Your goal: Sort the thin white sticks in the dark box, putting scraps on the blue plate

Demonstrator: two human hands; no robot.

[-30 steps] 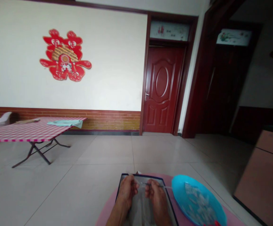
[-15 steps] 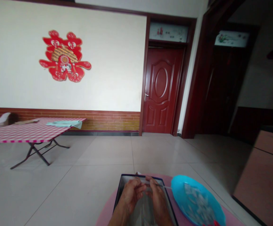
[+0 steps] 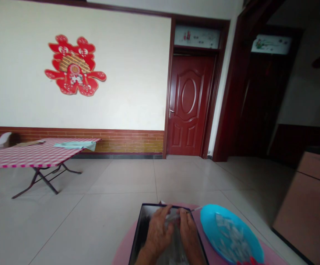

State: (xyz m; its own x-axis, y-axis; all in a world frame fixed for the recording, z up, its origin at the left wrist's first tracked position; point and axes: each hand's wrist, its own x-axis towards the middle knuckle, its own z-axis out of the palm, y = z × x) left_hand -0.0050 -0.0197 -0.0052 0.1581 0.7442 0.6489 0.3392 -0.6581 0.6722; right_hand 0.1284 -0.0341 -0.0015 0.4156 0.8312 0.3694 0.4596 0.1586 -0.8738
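Observation:
My left hand [image 3: 157, 232] lies over the dark-rimmed tray [image 3: 139, 231], fingers stretched forward and thumb apart, near thin clear material [image 3: 172, 218]. Beside it, my right hand [image 3: 186, 226] has its fingers bent and close together. A thin stick-like tool [image 3: 196, 209], dark nearer the hand and pale at its outer end, pokes out rightward from the right fingers; its kind is unclear. Long clear pieces [image 3: 176, 246] that look like plastic lie in the tray between my wrists. Blur hides the fingertips' contact with them.
The tray rests on a pink round surface [image 3: 128, 241]. Just right stands a blue basin [image 3: 211, 221] with many small clear pieces and something red at its near edge. Further off are a checkered folding table [image 3: 38, 156], a brown cabinet [image 3: 306, 206] and a red door [image 3: 190, 106].
Earlier, both hands pinched near each other with clear material between them. Now my left fingers have straightened out flat, and the thin tool's outer end has tilted upward in my right hand.

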